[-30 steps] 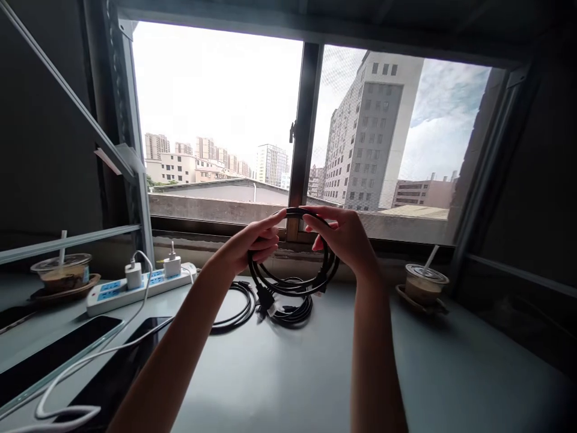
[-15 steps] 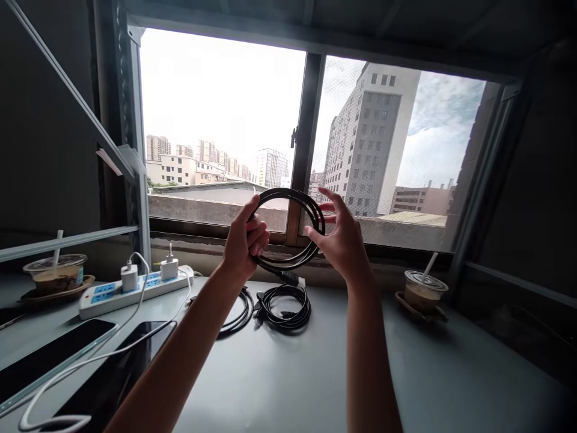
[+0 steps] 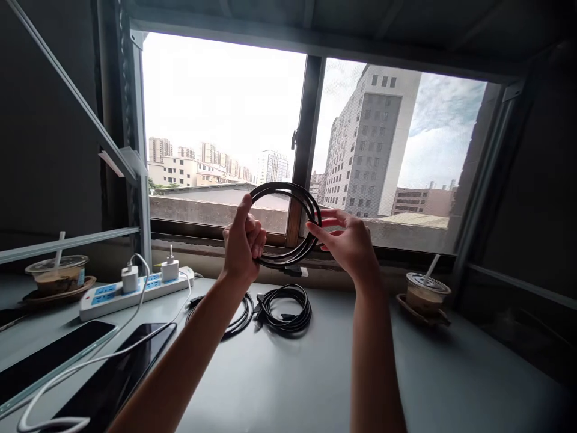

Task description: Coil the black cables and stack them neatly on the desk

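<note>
A coiled black cable is held up in front of the window, its loops forming an upright ring. My left hand is closed around the ring's left side. At the right side, my right hand pinches the loops between thumb and fingers. A dark connector with a pale end hangs just below the ring. On the table under it lies a second coiled black cable, its plugs showing at the left and inside the coil. Another black coil beside it is partly hidden by my left forearm.
A white power strip with two chargers stands at the back left, and white cords run from it. Two phones lie at the left. Iced drinks in plastic cups stand on both sides. A metal shelf frame borders the window.
The held coil has risen slightly and shifted a little left with my left hand. My right fingers have closed in on the coil's right side.
</note>
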Motion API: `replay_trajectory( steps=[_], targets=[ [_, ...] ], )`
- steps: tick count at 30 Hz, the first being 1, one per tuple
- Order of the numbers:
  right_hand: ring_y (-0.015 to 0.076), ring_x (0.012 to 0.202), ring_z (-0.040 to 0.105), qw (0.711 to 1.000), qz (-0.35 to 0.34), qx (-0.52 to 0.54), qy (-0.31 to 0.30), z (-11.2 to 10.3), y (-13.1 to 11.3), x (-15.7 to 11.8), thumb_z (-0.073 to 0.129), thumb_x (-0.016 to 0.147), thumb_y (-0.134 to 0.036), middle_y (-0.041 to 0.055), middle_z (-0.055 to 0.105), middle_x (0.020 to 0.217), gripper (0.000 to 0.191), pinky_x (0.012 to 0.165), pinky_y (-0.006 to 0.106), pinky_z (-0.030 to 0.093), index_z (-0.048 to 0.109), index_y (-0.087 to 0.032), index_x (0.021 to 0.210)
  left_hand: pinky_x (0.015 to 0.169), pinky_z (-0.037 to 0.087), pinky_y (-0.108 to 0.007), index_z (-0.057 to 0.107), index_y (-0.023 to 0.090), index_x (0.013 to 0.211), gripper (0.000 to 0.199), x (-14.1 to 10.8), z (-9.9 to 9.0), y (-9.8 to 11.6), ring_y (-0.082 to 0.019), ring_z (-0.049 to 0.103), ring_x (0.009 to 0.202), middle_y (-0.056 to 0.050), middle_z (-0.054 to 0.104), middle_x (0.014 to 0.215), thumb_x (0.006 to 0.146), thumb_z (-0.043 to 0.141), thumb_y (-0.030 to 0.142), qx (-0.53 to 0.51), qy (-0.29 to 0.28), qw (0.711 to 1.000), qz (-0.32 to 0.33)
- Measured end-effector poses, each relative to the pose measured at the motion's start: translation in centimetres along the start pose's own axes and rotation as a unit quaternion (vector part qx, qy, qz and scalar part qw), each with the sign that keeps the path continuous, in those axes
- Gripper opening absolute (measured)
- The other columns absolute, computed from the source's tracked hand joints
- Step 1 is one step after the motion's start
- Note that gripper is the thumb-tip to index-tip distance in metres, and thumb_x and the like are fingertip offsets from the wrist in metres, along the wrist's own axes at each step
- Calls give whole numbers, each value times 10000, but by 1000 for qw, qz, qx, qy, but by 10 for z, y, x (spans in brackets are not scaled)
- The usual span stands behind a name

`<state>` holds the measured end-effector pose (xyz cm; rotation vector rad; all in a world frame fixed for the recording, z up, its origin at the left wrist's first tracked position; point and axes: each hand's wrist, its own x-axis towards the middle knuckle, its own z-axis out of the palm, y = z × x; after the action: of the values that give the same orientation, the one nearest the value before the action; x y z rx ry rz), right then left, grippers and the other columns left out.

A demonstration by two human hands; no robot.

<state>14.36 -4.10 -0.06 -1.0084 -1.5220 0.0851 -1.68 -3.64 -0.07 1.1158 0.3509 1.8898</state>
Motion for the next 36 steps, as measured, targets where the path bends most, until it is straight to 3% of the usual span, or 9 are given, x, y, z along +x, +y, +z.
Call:
replay_trajectory(
  steps=[7, 13, 20, 23, 27, 29, 32, 36],
  targets=[
    [191, 634, 648, 999, 29, 35, 21, -2, -6, -3, 705, 644, -481, 61, 672, 687, 386, 649, 336, 554, 700, -138, 820, 281, 75, -228, 196, 186, 413, 604, -8, 6, -3, -31, 165, 250, 89, 179, 302, 720, 656, 429, -32, 10, 998, 45],
    [164, 608, 636, 984, 70, 158, -31, 2, -5, 1, 738, 593, -495, 44, 664, 732, 616, 576, 297, 553, 607, -122, 1065, 292, 51, -238, 213, 176, 395, 611, -8, 6, -3, -22, 162, 255, 89, 182, 329, 680, 701, 410, 10, 16, 990, 142],
    [144, 634, 638, 952, 100, 270, -102, -1, -5, 3, 699, 679, -432, 11, 663, 703, 558, 574, 253, 529, 529, -136, 1120, 307, 142, -211, 227, 166, 409, 597, -8, 5, -4, -16, 204, 289, 83, 200, 372, 693, 685, 422, 78, 51, 978, 188],
    [130, 569, 616, 957, 101, 251, -108, -3, -8, 3, 618, 763, -465, 3, 641, 667, 501, 554, 254, 523, 529, -144, 1137, 307, 161, -206, 226, 172, 423, 585, -5, 2, -5, -17, 201, 288, 86, 198, 375, 720, 654, 440, 97, 53, 976, 185],
    [145, 621, 617, 970, 78, 211, -91, -9, -11, 1, 335, 900, -519, 47, 639, 752, 491, 552, 264, 526, 501, -178, 1211, 310, 147, -213, 267, 180, 425, 552, 2, -4, -6, -29, 221, 303, 83, 218, 370, 753, 610, 462, 129, 68, 968, 205],
    [163, 711, 616, 980, 40, 175, -88, -10, -12, -2, 438, 852, -531, 46, 619, 807, 543, 591, 270, 540, 423, -202, 1283, 314, 144, -216, 296, 180, 420, 534, 3, -5, -6, -32, 234, 314, 78, 247, 375, 755, 610, 454, 146, 79, 961, 219],
    [184, 791, 590, 996, -24, 62, -65, -4, -11, -6, 721, 646, -439, 45, 574, 920, 798, 631, 284, 545, 353, -239, 1325, 313, 135, -222, 295, 183, 417, 530, 1, -3, -5, -33, 227, 303, 80, 251, 364, 736, 640, 429, 152, 82, 967, 188],
    [159, 713, 569, 996, -73, -58, 16, 10, -9, -7, 675, 676, -211, 47, 568, 960, 623, 655, 316, 539, 450, -237, 1256, 310, 132, -223, 281, 187, 417, 541, -3, 0, -3, -34, 232, 292, 80, 251, 358, 721, 653, 436, 153, 81, 973, 149]
  ],
)
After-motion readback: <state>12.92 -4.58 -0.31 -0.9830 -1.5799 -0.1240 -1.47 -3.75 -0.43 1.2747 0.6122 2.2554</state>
